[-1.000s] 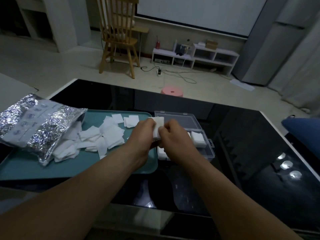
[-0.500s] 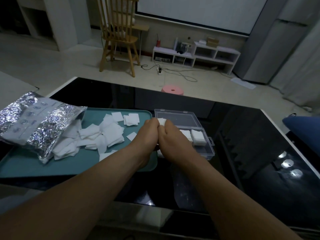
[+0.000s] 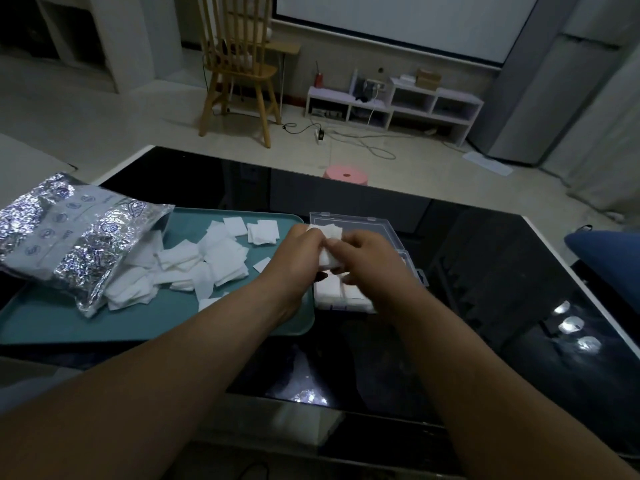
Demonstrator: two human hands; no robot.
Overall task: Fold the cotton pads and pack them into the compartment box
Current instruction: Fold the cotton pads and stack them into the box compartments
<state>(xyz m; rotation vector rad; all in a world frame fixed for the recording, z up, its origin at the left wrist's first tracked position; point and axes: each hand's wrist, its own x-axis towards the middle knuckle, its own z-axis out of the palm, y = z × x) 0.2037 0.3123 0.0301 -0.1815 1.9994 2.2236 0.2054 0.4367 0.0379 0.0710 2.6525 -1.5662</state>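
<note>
tray [image 3: 104,323]: 1 | foil bag [image 3: 69,237]: 1 | compartment box [image 3: 367,221]: 1 | chair [image 3: 239,64]: 1 | pink stool [image 3: 346,175]: 1 | cotton pads [image 3: 221,254]: roughly twenty, pile overlaps

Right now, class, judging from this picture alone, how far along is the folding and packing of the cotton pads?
Done: folded pads sit in the near compartments of the compartment box. In hand: the left hand and right hand pinch one cotton pad above the box, mid-fold. Left: a heap of loose pads lies on the teal tray, with more spilling from the foil bag.
</note>
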